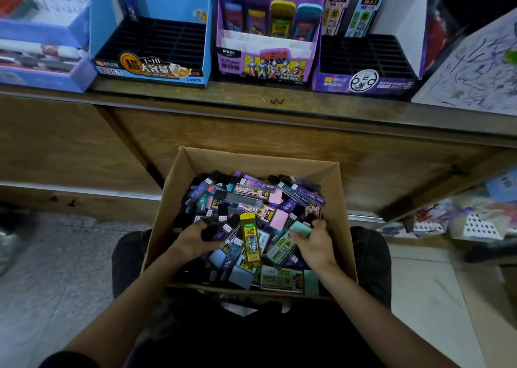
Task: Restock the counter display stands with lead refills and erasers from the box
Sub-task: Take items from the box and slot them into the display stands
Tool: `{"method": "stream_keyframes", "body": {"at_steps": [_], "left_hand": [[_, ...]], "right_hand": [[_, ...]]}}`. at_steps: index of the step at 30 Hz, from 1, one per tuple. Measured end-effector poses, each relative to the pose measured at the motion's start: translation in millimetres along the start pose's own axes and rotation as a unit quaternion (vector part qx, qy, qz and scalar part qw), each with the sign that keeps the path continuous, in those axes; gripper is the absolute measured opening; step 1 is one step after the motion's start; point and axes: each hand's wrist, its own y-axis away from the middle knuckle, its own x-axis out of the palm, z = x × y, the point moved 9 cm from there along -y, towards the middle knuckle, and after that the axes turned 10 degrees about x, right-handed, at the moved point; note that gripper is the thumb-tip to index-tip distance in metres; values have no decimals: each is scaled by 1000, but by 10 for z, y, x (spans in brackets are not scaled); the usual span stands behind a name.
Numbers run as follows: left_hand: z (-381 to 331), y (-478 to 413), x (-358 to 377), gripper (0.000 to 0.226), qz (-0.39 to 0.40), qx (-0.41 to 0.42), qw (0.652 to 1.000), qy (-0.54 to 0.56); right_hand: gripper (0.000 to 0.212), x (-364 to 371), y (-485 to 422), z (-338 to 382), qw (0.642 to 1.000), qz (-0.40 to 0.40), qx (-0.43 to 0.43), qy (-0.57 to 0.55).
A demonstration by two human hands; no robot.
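head view looks down into the cardboard box [173, 213], sitting in the lower middle of the frame between the person's knees, heaped with lead refill cases [251, 197] and erasers [279, 219]. the two hands are apart, both sunk in the heap: the left hand [193, 239] curls round a dark purple refill case [216, 232] at the lower left of the pile, the right hand [316, 243] pinches a mint green piece [300, 229] at the lower right; whether that is an eraser or a case i cannot tell. a yellow case [249, 239] stands up between them. across the top of the frame, on the counter [195, 95], wait the blue stand [151, 69], the ultraman stand [265, 65] and the purple stand [363, 81], the outer two with black slotted trays almost bare. the step, as i judge it, is sorting and picking. best to gather like with like, match each case's print to its stand, lift clear so nothing spills, and seat each upright in one slot, back rows first.
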Motion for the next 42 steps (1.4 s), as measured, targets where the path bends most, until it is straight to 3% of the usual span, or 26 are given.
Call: {"method": "stream_keyframes", "body": {"at_steps": [5,9,14,17,20,23,29,34,42], "left_hand": [[55,23,-9,33,30,-6,999,33],[-46,59,-14,22,37,16,999,2],[-214,91,-196,13,-51,32,995,79],[-394,100,-328,10,-107,60,988,92],[-622,88,-306,15,-89,77,985,127],[-896,83,-192,9,-67,86,977,184],[-1344,14,2,5,-62,121,971,198],[-1629,79,-77,21,-73,145,938,305],[-1966,201,-244,43,-39,188,918,346]], "right_hand": [[53,77,-103,-45,989,4,94,-112],[36,164,-191,-71,962,36,153,-224],[28,164,-187,-78,948,60,169,-263],[25,18,-91,3,955,39,117,-270],[18,-239,53,260,962,24,22,-270],[6,-362,218,593,954,80,-24,-289],[11,-244,502,1129,924,208,-55,-315],[23,-228,623,1389,911,230,-79,-333],[15,-446,742,1675,888,249,-132,-365]]}}
